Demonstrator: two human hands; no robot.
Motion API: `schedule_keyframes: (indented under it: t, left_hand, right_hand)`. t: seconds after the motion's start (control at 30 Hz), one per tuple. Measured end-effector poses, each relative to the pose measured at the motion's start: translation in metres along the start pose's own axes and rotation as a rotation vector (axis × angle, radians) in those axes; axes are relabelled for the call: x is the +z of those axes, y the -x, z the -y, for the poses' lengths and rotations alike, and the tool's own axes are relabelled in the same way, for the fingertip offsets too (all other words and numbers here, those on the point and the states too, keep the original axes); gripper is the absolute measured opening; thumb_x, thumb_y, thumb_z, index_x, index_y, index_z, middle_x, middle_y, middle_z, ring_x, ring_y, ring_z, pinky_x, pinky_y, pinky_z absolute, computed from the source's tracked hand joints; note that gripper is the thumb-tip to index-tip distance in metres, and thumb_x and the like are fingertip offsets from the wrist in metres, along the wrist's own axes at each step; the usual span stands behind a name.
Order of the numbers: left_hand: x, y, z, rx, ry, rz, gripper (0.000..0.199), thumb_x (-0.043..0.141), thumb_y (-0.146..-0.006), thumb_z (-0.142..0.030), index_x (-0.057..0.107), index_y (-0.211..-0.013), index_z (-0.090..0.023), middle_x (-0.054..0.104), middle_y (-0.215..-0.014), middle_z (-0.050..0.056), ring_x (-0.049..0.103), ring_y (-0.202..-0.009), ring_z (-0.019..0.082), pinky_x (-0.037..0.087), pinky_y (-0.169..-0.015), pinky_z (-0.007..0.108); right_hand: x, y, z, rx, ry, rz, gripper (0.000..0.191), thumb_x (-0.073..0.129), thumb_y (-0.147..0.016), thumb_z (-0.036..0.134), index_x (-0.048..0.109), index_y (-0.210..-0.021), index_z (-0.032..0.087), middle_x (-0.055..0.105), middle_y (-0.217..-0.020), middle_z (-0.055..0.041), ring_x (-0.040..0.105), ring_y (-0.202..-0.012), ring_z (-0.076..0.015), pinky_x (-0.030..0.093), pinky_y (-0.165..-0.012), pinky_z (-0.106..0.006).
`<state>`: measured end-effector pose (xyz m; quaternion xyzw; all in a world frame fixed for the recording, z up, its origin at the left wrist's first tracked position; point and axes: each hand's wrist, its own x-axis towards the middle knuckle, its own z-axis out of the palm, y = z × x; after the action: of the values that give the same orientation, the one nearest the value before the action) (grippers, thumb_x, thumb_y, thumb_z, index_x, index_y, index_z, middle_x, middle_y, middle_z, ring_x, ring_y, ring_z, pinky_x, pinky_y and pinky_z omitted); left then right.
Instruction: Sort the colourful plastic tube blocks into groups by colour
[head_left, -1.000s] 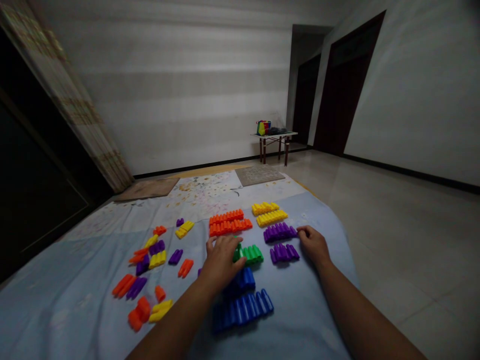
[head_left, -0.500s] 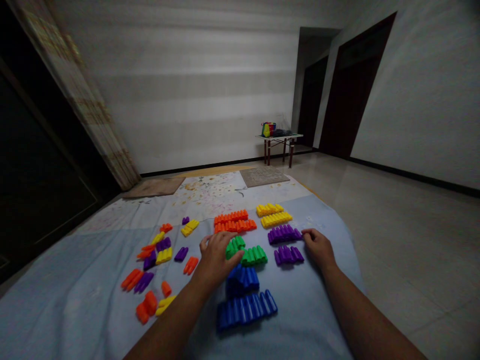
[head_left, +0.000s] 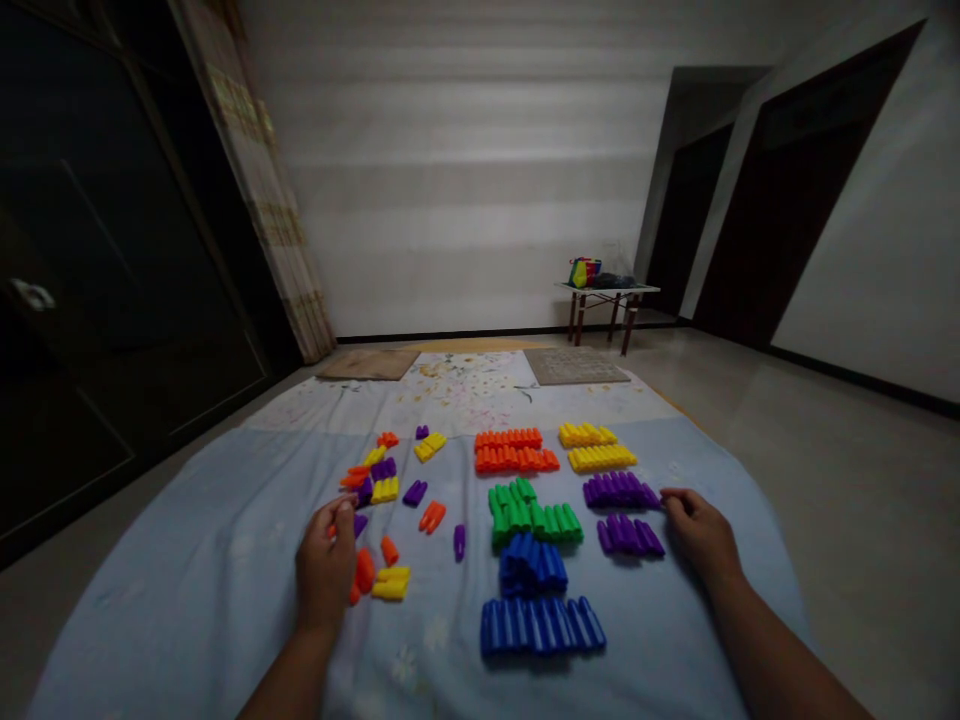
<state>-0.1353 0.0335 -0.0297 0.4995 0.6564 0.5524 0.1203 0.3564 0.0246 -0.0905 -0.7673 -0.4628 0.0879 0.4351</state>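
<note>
My left hand (head_left: 326, 560) is over the loose plastic pieces at the left, its fingers curled and thumb close to them. A bit of orange shows between thumb and fingers; whether they grip it is unclear. Purple pieces (head_left: 365, 491) lie by its fingertips, with orange pieces (head_left: 364, 570) and a yellow group (head_left: 391, 583) beside the hand. My right hand (head_left: 701, 535) is closed, thumb and forefinger pinching the right end of the back row of purple bullet-shaped pieces (head_left: 621, 490). A second purple row (head_left: 630, 536) lies in front of it.
Sorted groups of orange (head_left: 514, 458), yellow (head_left: 601, 458), green (head_left: 536, 520) and blue pieces (head_left: 541, 627) lie mid-bed on the blue sheet (head_left: 202, 580). A lone purple piece (head_left: 459, 542) lies left of them. A small table (head_left: 609, 290) stands by the far wall.
My left hand has moved from the green pieces left to the scattered ones, uncovering the green group and the lone purple piece. The view has turned left. My right hand stays at the purple row.
</note>
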Motion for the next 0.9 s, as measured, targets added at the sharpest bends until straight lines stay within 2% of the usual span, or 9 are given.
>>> schedule_keyframes:
  t: [0.13,0.3,0.4,0.5,0.57,0.6,0.73,0.8,0.9]
  left_hand:
    - [-0.005,-0.001,0.009,-0.061,0.020,-0.067,0.037,0.038,-0.081,-0.045,0.059,-0.094,-0.018,0.064,-0.098,0.006,0.060,-0.096,0.020,0.047,-0.089,0.036]
    - [-0.005,-0.005,0.020,-0.110,0.079,-0.080,0.035,0.038,-0.080,-0.043,0.059,-0.093,-0.017,0.065,-0.094,0.006,0.061,-0.088,0.019,0.049,-0.082,0.032]
    - [-0.005,-0.007,0.027,-0.157,0.114,-0.070,0.034,0.040,-0.079,-0.042,0.058,-0.094,-0.017,0.065,-0.093,0.006,0.060,-0.086,0.019,0.048,-0.081,0.032]
    - [-0.005,-0.007,0.032,-0.185,0.153,-0.069,0.033,0.040,-0.079,-0.041,0.059,-0.093,-0.017,0.065,-0.093,0.007,0.060,-0.087,0.019,0.048,-0.082,0.032]
    - [-0.006,-0.006,0.034,-0.189,0.168,-0.070,0.034,0.040,-0.080,-0.041,0.059,-0.094,-0.016,0.065,-0.093,0.007,0.061,-0.087,0.018,0.048,-0.082,0.031]
    - [-0.007,-0.006,0.035,-0.188,0.173,-0.070,0.035,0.039,-0.080,-0.041,0.059,-0.094,-0.016,0.065,-0.094,0.008,0.061,-0.088,0.018,0.048,-0.082,0.031]
    - [-0.010,-0.004,0.038,-0.189,0.177,-0.079,0.039,0.038,-0.080,-0.044,0.058,-0.097,-0.015,0.064,-0.098,0.010,0.060,-0.092,0.020,0.047,-0.086,0.032]
    - [-0.012,-0.003,0.037,-0.197,0.148,-0.090,0.040,0.037,-0.081,-0.043,0.058,-0.100,-0.015,0.063,-0.104,0.011,0.058,-0.098,0.021,0.045,-0.090,0.033]
    - [-0.015,-0.003,0.036,-0.220,0.112,-0.129,0.043,0.034,-0.081,-0.041,0.055,-0.108,-0.015,0.059,-0.113,0.012,0.054,-0.107,0.022,0.042,-0.095,0.035]
  right_hand:
    - [-0.002,0.000,-0.001,0.008,-0.015,-0.029,0.039,0.044,-0.070,0.044,0.067,-0.089,0.018,0.070,-0.087,-0.0070,0.063,-0.080,-0.0245,0.046,-0.070,-0.034]
    - [-0.006,0.003,0.007,0.032,0.008,-0.145,0.042,0.044,-0.071,0.043,0.064,-0.097,0.016,0.069,-0.089,-0.0087,0.062,-0.082,-0.0255,0.046,-0.075,-0.037]
    - [-0.008,0.006,0.030,-0.057,0.018,-0.178,0.042,0.044,-0.073,0.042,0.063,-0.099,0.016,0.068,-0.093,-0.0091,0.062,-0.079,-0.0236,0.046,-0.075,-0.036]
    - [-0.005,0.016,0.078,-0.183,-0.028,-0.142,0.038,0.044,-0.074,0.041,0.062,-0.096,0.017,0.067,-0.094,-0.0084,0.059,-0.067,-0.0186,0.047,-0.071,-0.033]
    - [0.001,0.032,0.119,-0.279,-0.078,-0.053,0.034,0.044,-0.077,0.041,0.062,-0.094,0.018,0.067,-0.092,-0.0075,0.058,-0.065,-0.0172,0.047,-0.068,-0.030]
    - [0.004,0.043,0.141,-0.345,-0.108,0.032,0.032,0.043,-0.078,0.040,0.062,-0.092,0.018,0.067,-0.092,-0.0072,0.059,-0.069,-0.0174,0.047,-0.068,-0.029]
    - [0.025,0.100,0.221,-0.677,-0.014,0.544,0.026,0.041,-0.083,0.031,0.063,-0.094,0.021,0.065,-0.091,-0.0055,0.059,-0.079,-0.0169,0.046,-0.071,-0.027]
    - [0.041,0.125,0.247,-0.746,0.123,0.723,0.027,0.044,-0.083,0.028,0.063,-0.101,0.022,0.064,-0.096,-0.0054,0.060,-0.081,-0.0161,0.045,-0.074,-0.027]
    - [0.069,0.145,0.268,-0.778,0.407,0.819,0.031,0.047,-0.080,0.023,0.061,-0.107,0.021,0.064,-0.100,-0.0093,0.061,-0.088,-0.0210,0.045,-0.075,-0.031]
